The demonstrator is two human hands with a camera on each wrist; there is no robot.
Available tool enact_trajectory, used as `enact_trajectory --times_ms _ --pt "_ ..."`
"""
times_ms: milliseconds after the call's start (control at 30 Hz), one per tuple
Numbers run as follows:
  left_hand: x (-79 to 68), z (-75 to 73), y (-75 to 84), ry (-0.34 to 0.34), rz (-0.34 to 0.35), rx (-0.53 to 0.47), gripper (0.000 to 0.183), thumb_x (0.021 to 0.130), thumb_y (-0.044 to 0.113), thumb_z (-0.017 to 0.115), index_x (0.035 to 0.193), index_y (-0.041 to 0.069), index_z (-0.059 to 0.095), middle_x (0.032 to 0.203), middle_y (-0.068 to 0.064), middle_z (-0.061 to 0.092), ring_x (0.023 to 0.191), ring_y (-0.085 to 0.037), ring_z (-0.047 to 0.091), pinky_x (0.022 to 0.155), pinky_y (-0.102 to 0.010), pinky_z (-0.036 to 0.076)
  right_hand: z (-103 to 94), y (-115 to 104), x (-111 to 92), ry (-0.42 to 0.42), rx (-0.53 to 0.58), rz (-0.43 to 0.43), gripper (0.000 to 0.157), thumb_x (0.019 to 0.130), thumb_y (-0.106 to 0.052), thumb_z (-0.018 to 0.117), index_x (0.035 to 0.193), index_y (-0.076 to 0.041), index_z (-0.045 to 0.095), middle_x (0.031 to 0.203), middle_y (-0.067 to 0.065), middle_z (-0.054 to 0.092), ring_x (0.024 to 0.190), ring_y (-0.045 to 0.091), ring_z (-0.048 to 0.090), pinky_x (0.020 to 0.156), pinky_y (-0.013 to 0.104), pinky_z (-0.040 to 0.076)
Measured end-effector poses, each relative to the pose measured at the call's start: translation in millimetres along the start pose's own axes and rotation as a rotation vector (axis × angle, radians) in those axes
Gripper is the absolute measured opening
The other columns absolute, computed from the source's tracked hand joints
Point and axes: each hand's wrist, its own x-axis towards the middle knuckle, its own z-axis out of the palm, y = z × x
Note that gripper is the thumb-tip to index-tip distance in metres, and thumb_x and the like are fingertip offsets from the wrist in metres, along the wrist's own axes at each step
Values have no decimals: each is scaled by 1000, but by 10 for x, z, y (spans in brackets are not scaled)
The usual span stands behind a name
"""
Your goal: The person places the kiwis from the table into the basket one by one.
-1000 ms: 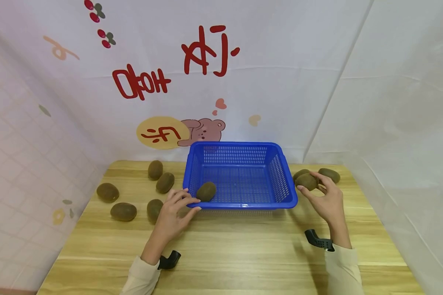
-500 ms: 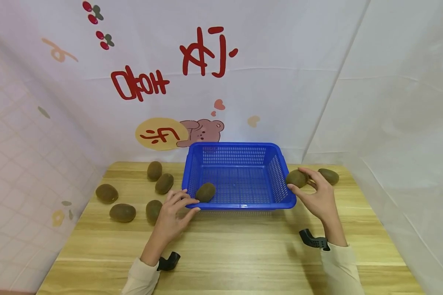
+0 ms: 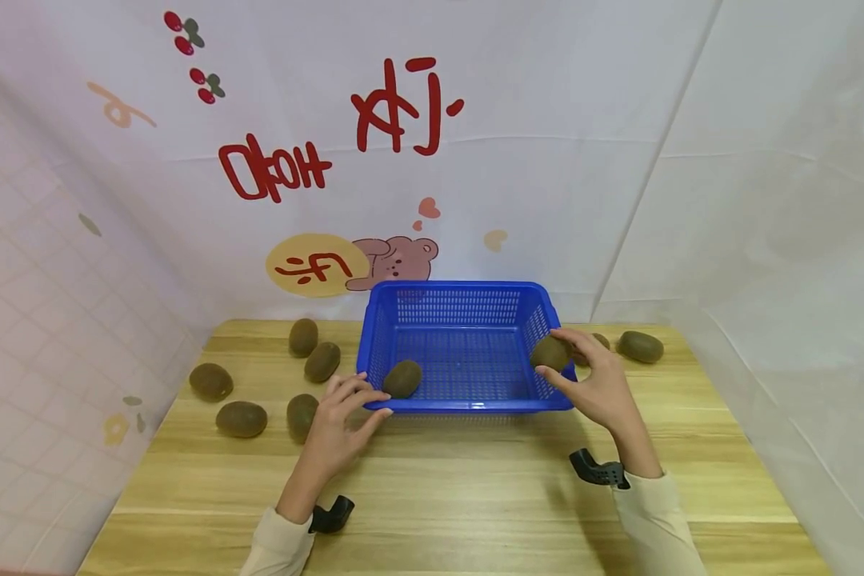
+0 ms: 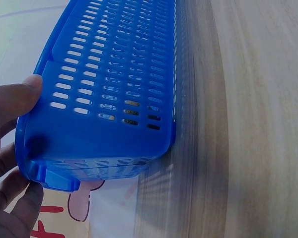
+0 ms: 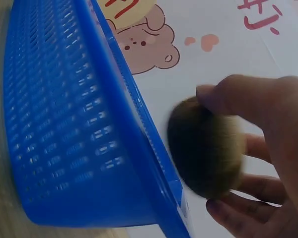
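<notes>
A blue plastic basket (image 3: 468, 406) with perforated walls stands on the table, and one kiwi (image 3: 403, 379) lies inside at its front left. My left hand (image 3: 342, 420) grips the basket's rim at the front left corner; in the left wrist view the thumb lies on the outer wall and the fingers hook behind the rim. Between thumb and fingers my right hand (image 3: 598, 382) holds another kiwi (image 3: 551, 354) over the basket's right rim. The right wrist view has this held kiwi (image 5: 203, 148) slightly blurred, beside and above the rim.
Several kiwis (image 3: 242, 419) lie on the wooden table (image 3: 461, 496) left of the basket. On the right are a kiwi (image 3: 641, 346) and a second one (image 3: 600, 341) partly hidden by my right hand. A white printed cloth (image 3: 533, 184) hangs close behind the basket.
My right hand has lifted a kiwi from the right side and carried it left, over the basket's right rim. The left hand keeps its place on the rim.
</notes>
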Motion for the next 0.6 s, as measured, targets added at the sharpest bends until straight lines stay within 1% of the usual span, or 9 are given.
enact_trajectory --times_ms 67,100,133,200,233,367,467,600 --pt "-3 -1 -3 4 3 -1 26 79 9 88 101 19 80 105 -1 71 119 -35 57 99 -58 49 -2 -16 -5 -37 0 10 64 87 -29 84 143 -11 60 147 13 57 123 35 62 101 25 53" --pt "-5 -4 -3 6 4 -2 26 79 9 88 101 19 80 105 -1 71 118 -35 57 99 -58 49 -3 -19 -9 -54 3 18 64 88 -30 83 144 -11 59 150 15 54 126 38 59 104 34 53" --pt "-4 -4 -1 9 6 1 25 79 9 88 101 18 80 106 -1 71 118 -36 57 99 -58 50 -9 -19 -9 -67 2 31 66 88 -32 83 145 -12 57 153 15 51 128 40 57 106 43 53" --pt "-3 0 0 15 13 5 26 79 9 88 101 18 80 106 -1 71 118 -37 58 98 -59 50 -28 -16 -11 -86 -2 52 70 88 -36 82 148 -14 55 158 15 45 133 41 53 107 61 47" --pt "0 -2 -4 16 14 5 25 79 9 88 101 18 80 106 -1 71 118 -37 58 98 -59 50 -35 -10 -9 -93 1 61 71 88 -37 82 149 -16 53 160 15 43 136 42 50 108 65 44" --pt "2 -2 -15 14 19 6 24 79 10 88 100 17 80 105 0 71 119 -35 58 98 -59 50 -84 15 0 -105 -6 95 79 86 -40 84 154 -23 47 167 12 33 150 41 34 112 74 32" --pt "-3 -2 -19 8 9 -1 24 79 10 88 101 17 80 106 0 71 121 -34 57 99 -59 50 -124 46 8 -111 -11 105 83 85 -40 84 156 -26 43 170 9 27 155 43 24 112 77 28" --pt "-8 -7 -20 4 -2 -7 25 80 11 87 102 20 80 106 1 71 122 -33 57 100 -58 50 -179 97 13 -112 -13 114 89 86 -38 84 160 -26 36 172 9 20 156 46 19 111 80 25"
